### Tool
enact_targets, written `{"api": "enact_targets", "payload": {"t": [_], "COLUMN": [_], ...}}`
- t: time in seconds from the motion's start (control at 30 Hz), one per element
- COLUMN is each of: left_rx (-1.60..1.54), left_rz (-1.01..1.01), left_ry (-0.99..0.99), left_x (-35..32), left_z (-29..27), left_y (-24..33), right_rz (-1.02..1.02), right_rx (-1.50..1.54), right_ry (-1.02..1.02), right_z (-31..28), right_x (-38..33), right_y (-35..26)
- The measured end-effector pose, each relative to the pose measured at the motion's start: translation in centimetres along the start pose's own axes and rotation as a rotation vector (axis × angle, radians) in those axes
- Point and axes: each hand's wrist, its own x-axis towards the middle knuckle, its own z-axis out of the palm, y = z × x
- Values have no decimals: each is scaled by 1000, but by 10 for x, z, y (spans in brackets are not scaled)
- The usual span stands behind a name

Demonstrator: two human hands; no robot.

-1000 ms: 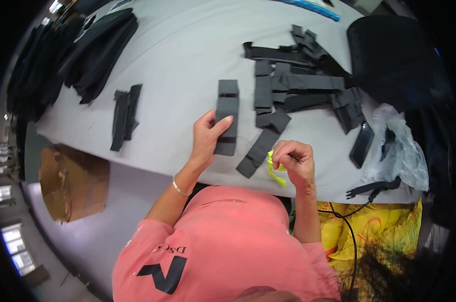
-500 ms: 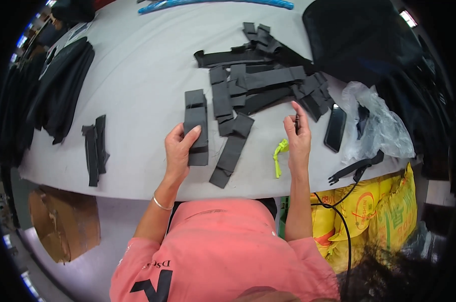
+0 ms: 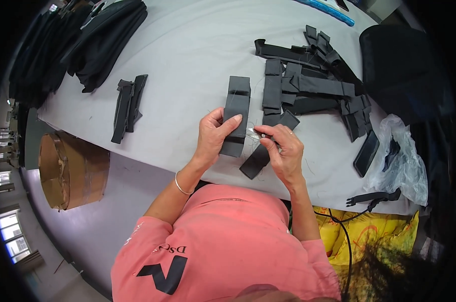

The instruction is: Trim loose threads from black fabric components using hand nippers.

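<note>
My left hand (image 3: 211,139) pinches a folded dark grey fabric strip (image 3: 237,106), thumb on top and fingers at its left side. Close to the strip's right edge, my right hand (image 3: 287,155) grips small thread snips (image 3: 253,133); their shiny tips show, but most of the tool is hidden in the fingers. Beneath the right hand lies another dark strip (image 3: 255,161), slanting on the table and partly covered. Loose threads lie around the strips. Further right is a heap of similar dark fabric strips (image 3: 321,86), several overlapping.
A white-covered table (image 3: 182,65) carries a few dark strips (image 3: 129,108) at left and stacked black cloth (image 3: 107,43) behind. To the right are a phone (image 3: 366,153), clear plastic bag (image 3: 404,163), buckled strap (image 3: 374,198) and black panel (image 3: 404,70). A cardboard box (image 3: 74,171) stands below left.
My right hand has come left with the snips, from upright to beside the held strip. My view has shifted, so the table appears turned. The yellow-green cord no longer shows.
</note>
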Motion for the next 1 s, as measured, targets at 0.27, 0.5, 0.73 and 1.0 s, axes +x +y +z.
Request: {"api": "enact_targets", "payload": {"t": [0.27,0.5,0.73,1.0], "left_rx": [58,68,67,74], "left_rz": [44,26,16,-13], "left_ry": [-33,-20,-69,-36], "left_x": [-2,-2,-4,-12], "left_z": [-4,-1,2,-19], "left_y": [-6,-3,4,4], "right_rz": [-83,-93,-29,95], "right_rx": [-116,-143,-77,144], "right_ry": [-2,15,28,456], "right_z": [3,2,-6,-59], "right_x": [-3,-5,-8,10], "right_y": [-4,-7,-15,9]}}
